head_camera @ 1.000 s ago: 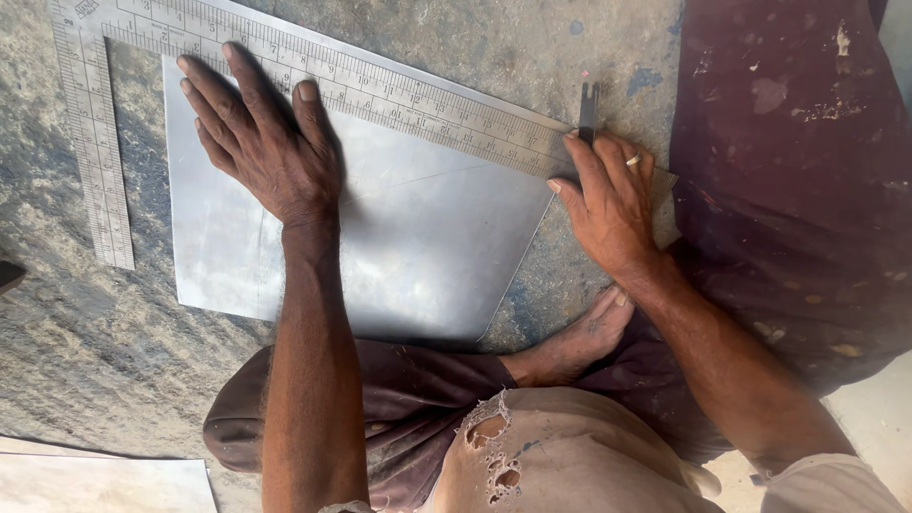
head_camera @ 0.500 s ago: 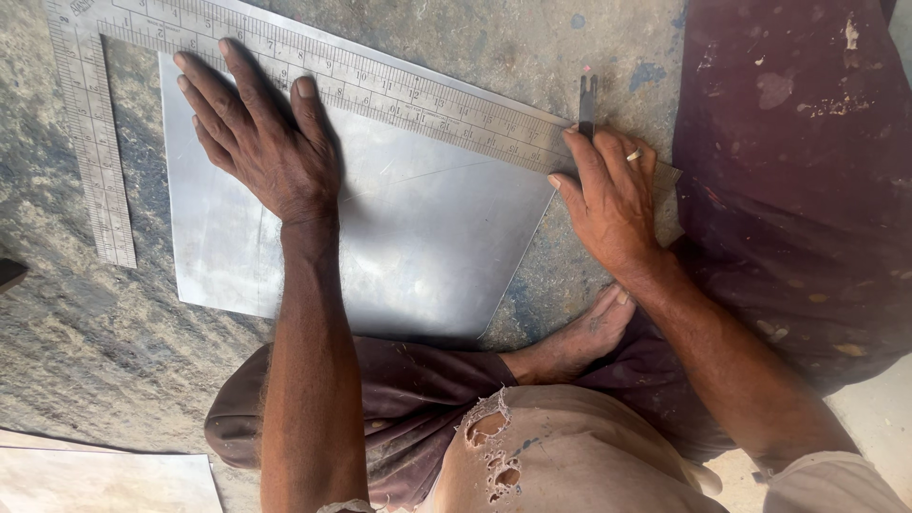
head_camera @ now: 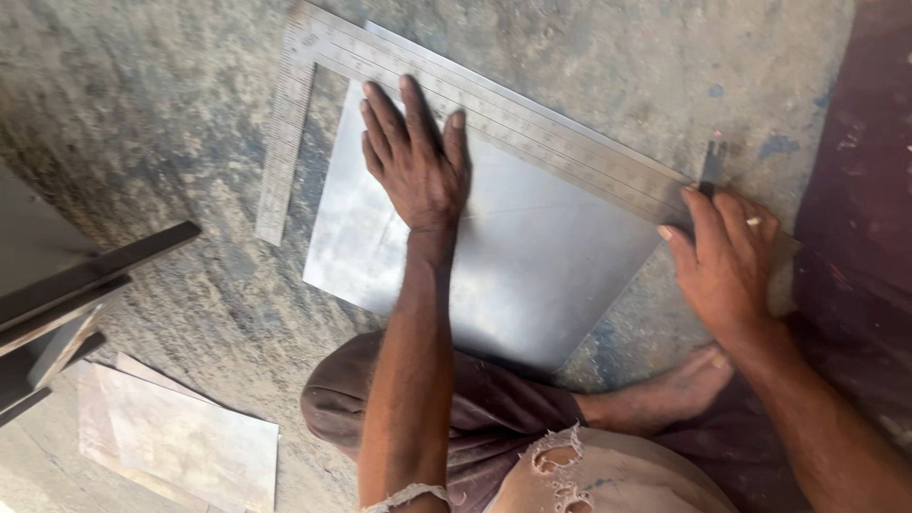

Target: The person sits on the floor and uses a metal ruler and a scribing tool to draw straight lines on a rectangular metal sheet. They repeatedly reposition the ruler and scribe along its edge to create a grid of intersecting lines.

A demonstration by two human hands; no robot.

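Observation:
A shiny metal sheet (head_camera: 532,266) lies flat on the rough concrete floor (head_camera: 171,123). A steel L-shaped square ruler (head_camera: 532,133) rests along the sheet's far edge, its short arm running down the left side. My left hand (head_camera: 415,161) presses flat, fingers spread, on the sheet and against the ruler. My right hand (head_camera: 727,266) grips a small dark scribing tool (head_camera: 711,163) at the ruler's right end, its tip sticking out above the fingers.
A bare foot (head_camera: 665,394) and brown-trousered knee (head_camera: 399,418) sit just below the sheet. More metal sheets (head_camera: 180,437) lie at the lower left, beside dark metal bars (head_camera: 85,285). A maroon cloth (head_camera: 855,190) covers the right side.
The view has swung left, so sheet, ruler and hands sit further right in frame. The bars and spare sheets at the left have come into view. Both hands keep their places.

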